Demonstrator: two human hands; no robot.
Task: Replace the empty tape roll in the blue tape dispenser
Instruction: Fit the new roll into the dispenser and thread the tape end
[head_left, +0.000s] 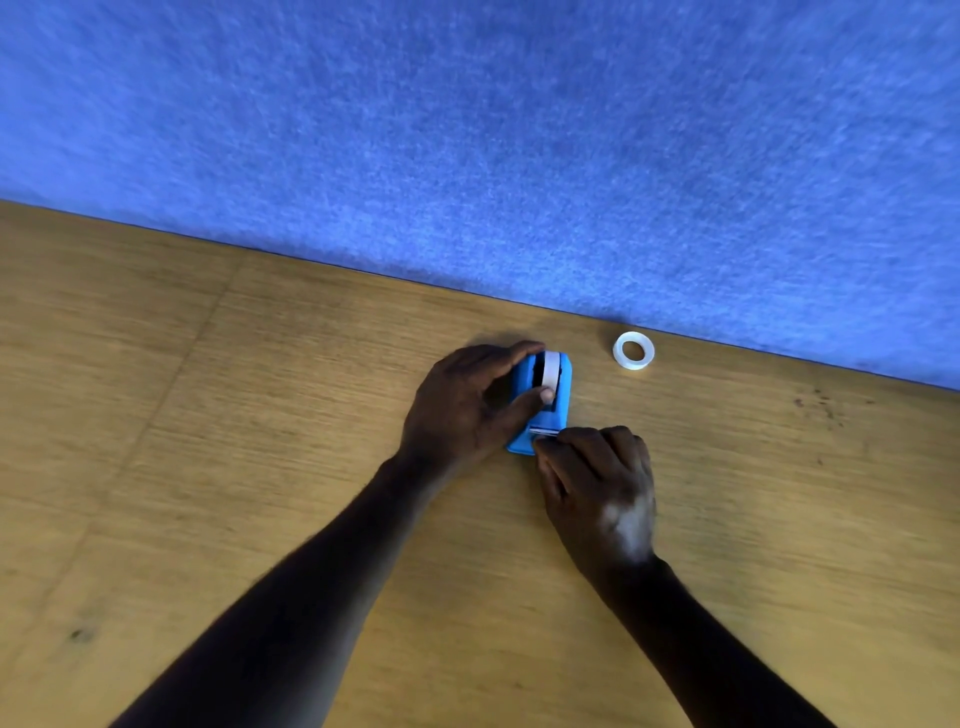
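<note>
The blue tape dispenser (563, 387) stands on the wooden table (208, 415), right of centre near the back. A white tape roll (549, 369) sits in its cradle. My left hand (462, 405) grips the dispenser from the left, forefinger over the top and thumb pressed on the roll. My right hand (597, 483) is at the dispenser's near end, its fingertips pinched together at the cutter; what they pinch is too small to make out. A second, thin white ring of tape (633, 351) lies flat on the table to the right of the dispenser, apart from both hands.
A blue felt partition (519, 130) rises along the table's far edge, just behind the dispenser and the loose ring. Bare wooden surface stretches to the left and toward me.
</note>
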